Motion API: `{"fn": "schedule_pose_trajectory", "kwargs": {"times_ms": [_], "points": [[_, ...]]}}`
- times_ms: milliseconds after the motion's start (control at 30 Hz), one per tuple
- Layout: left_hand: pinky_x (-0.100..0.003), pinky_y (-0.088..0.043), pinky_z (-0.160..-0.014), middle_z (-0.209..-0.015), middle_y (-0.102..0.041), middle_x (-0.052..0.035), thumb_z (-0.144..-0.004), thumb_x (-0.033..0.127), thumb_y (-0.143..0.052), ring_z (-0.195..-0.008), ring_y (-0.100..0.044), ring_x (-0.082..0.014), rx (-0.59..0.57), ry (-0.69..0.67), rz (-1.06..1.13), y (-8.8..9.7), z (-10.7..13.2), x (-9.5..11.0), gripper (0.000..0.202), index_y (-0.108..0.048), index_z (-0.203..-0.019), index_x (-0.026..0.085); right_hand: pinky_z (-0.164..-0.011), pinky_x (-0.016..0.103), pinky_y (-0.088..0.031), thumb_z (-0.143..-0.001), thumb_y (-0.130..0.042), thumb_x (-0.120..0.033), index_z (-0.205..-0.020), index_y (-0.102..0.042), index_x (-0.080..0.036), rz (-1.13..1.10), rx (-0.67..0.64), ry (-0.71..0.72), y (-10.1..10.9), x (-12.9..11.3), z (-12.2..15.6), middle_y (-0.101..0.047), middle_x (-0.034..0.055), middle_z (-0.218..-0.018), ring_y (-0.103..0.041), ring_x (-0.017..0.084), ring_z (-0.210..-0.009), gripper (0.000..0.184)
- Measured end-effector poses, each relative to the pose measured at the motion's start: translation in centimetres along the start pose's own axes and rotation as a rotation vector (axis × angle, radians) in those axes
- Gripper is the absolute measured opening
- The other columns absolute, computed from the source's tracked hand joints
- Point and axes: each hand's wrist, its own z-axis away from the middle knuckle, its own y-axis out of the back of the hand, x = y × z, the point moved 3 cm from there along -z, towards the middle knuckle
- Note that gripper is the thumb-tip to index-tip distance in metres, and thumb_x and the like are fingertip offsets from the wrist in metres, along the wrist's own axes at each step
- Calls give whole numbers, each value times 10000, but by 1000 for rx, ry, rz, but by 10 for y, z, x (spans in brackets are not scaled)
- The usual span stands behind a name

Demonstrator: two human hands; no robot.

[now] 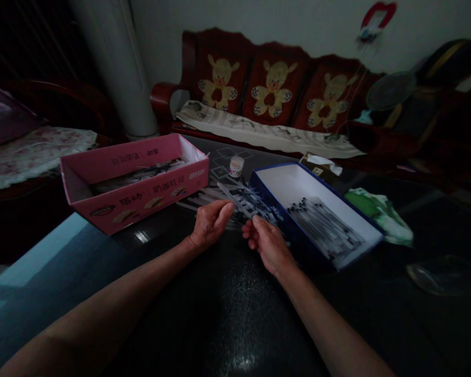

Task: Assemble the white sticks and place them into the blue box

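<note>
My left hand (213, 224) is closed over the dark glossy tabletop, its thumb pressed against the curled fingers. Just to its right, my right hand (267, 242) has its fingers curled in and its thumb against them. Whatever either hand pinches is too small or dark to make out. Behind both hands lies a loose pile of thin strips (251, 201), pale and dark-ended. A blue box (282, 183) with a white inside stands beside my right hand. Similar strips (322, 225) lie in it side by side in a row.
On the left stands a pink cardboard box (160, 191) holding more strips. A small white tub (236, 166) is behind the pile. Beyond the blue box are a tissue box (322, 166) and a green-and-white bag (380, 214). A wooden sofa (167, 99) stands behind the table.
</note>
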Motion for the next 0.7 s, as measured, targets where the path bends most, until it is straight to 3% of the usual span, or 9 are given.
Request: {"fn": "schedule_pose_trajectory", "kwargs": {"times_ms": [133,300,367,433,500,567,700], "points": [[-223,-469,-540,-747,-646,-15,-873,488,-536,-573,-577,-110,-49,295,392,-4,-5,-10,398,-650,-1036,144,-426,184,-367,-811,-588,-528,-799,-652,-157,126,-236,23,-22,10,16,-690,67,-783,-603,118,-618,376],[-208,-451,-481,-825,-657,-28,-759,381,-633,-535,-562,-90,-185,586,739,-10,-9,-15,448,-588,-1132,137,-460,204,-399,-919,-456,-469,-899,-668,-164,369,-450,90,-29,8,25,-689,39,-774,-583,102,-564,372],[-198,-430,-451,-802,-640,-21,-740,328,-615,-509,-529,-78,-175,629,790,-10,-11,-16,436,-576,-1128,133,-551,242,-453,-929,-459,-395,-899,-680,-186,549,-372,283,-17,-4,18,-676,28,-752,-598,126,-615,306],[-192,-401,-418,-763,-618,-7,-729,293,-590,-485,-501,-73,-167,623,789,-9,-13,-16,410,-579,-1104,129,-697,294,-483,-907,-505,-308,-893,-687,-201,779,-148,567,1,-18,9,-671,48,-817,-619,173,-765,212],[-186,-363,-388,-723,-597,5,-728,270,-558,-457,-479,-67,-196,591,749,-9,-13,-14,376,-594,-1073,125,-769,327,-475,-903,-497,-246,-969,-684,-195,998,37,732,19,-24,-1,-653,84,-911,-610,206,-854,205],[-182,-333,-372,-701,-586,9,-737,262,-525,-435,-467,-62,-236,551,688,-9,-13,-12,351,-609,-1047,121,-715,314,-469,-899,-493,-218,-1003,-677,-195,1176,133,774,32,-21,-10,-627,88,-901,-595,205,-813,213],[-180,-327,-387,-688,-590,15,-769,267,-501,-432,-461,-62,-356,476,549,-12,-9,-7,334,-627,-1046,131,-576,275,-419,-910,-513,-265,-983,-672,-224,1379,183,772,39,-11,-19,-582,62,-838,-556,179,-706,180]]}}
